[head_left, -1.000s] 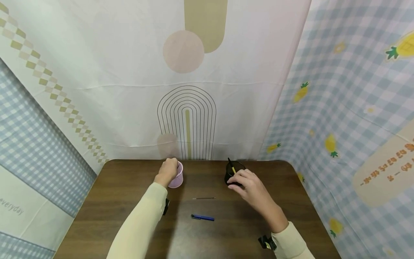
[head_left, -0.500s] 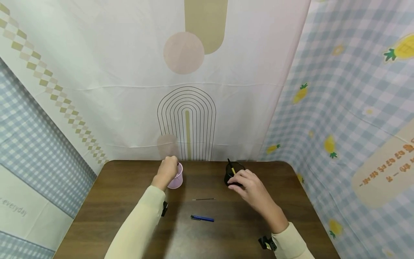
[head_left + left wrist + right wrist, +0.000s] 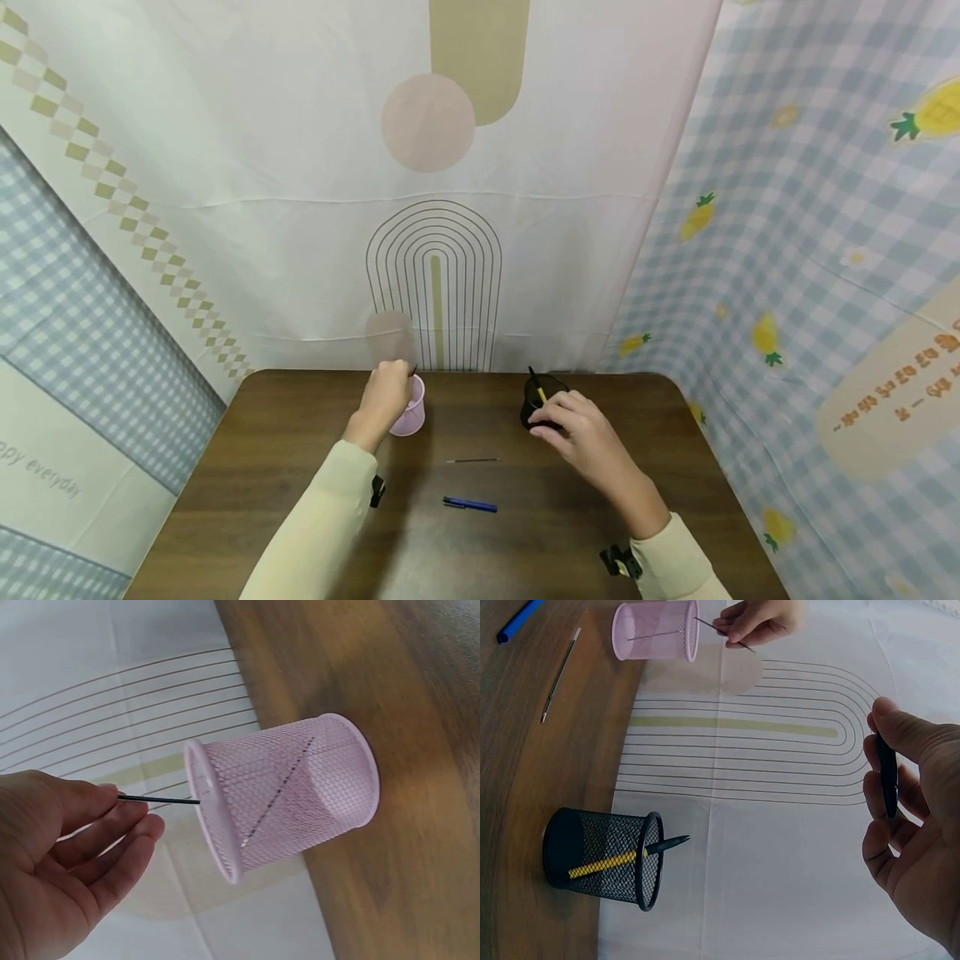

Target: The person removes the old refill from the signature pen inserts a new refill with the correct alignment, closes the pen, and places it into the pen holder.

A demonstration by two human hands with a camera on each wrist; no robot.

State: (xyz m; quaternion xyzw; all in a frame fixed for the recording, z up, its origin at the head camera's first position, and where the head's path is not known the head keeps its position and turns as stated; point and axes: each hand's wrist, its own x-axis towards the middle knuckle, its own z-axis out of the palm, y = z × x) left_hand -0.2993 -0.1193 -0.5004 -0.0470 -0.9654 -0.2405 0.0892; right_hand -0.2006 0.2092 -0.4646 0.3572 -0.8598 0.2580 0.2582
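Observation:
My left hand [image 3: 387,392] pinches a thin dark stick [image 3: 159,799] that looks like a pen refill, beside the pink mesh pen cup [image 3: 292,795]. The stick's far end lies right at the cup's rim in the left wrist view. Another slim dark stick [image 3: 279,791] shows slantwise through the mesh, inside the cup. My right hand [image 3: 577,429] holds a black pen [image 3: 887,776] between thumb and fingers, above the front of the black mesh pen cup [image 3: 604,851]. From the head view that black pen is hidden. A yellow-and-black pen [image 3: 630,859] leans inside the black cup.
Between the two cups and nearer me, a pen refill [image 3: 473,460] lies on the brown wooden table [image 3: 525,550]. Closer still is a blue pen [image 3: 469,504]. A printed white cloth [image 3: 300,275] hangs along the table's back edge, with checked cloth [image 3: 750,275] on the right.
My left hand has shifted slightly up and its forearm a little left, and the dark stick's end now shows beside it above the pink cup. My right hand has hardly moved.

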